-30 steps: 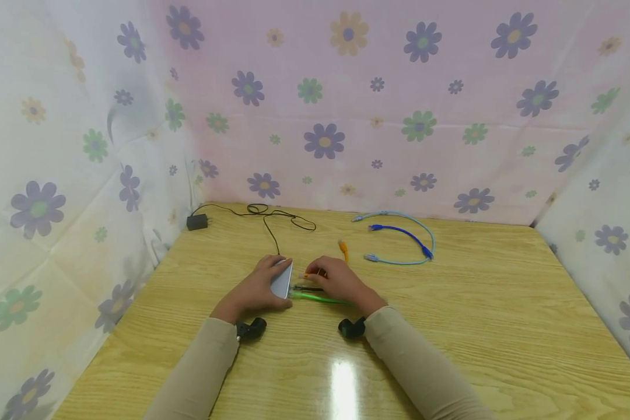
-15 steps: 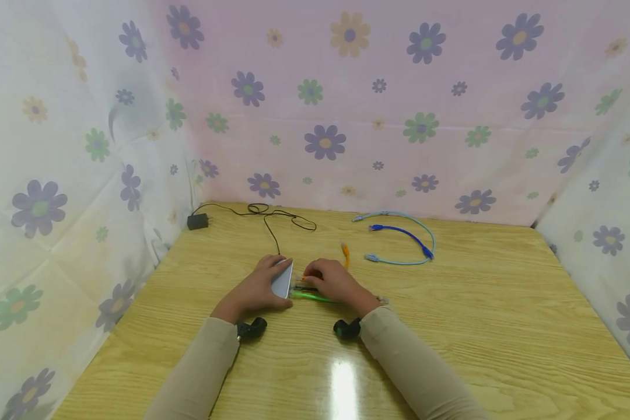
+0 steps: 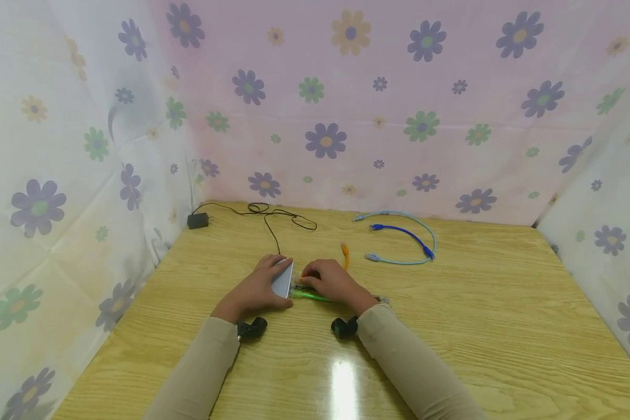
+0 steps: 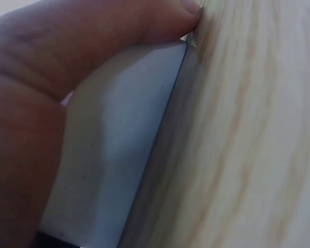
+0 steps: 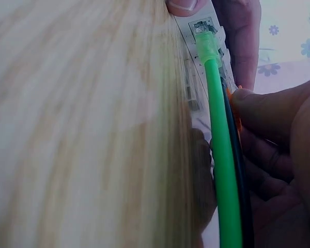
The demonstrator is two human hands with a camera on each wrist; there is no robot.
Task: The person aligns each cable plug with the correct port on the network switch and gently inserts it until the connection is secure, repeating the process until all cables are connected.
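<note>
My left hand (image 3: 254,289) grips a white network switch (image 3: 282,283) by its sides, flat on the table. In the left wrist view, the thumb presses along the white casing (image 4: 124,129). A green network cable (image 5: 220,139) is plugged into a port on the switch's right face. Beside it a black cable (image 5: 237,165) runs to the same face; its plug end is mostly hidden. Close to the ports, my right hand (image 3: 336,283) pinches one end of an orange network cable (image 3: 345,254) between thumb and fingers. Whether that plug sits inside a port is hidden.
A light blue cable (image 3: 406,263) and a dark blue cable (image 3: 403,231) lie at the back right. At the back left is a black power adapter (image 3: 198,221), its thin cord (image 3: 273,233) running to the switch. Flowered cloth (image 3: 325,105) walls the table.
The right hand has moved slightly left and down toward the switch, bringing the orange plug close to the ports. The orange cable's free end has shifted a little. The left hand stays put.
</note>
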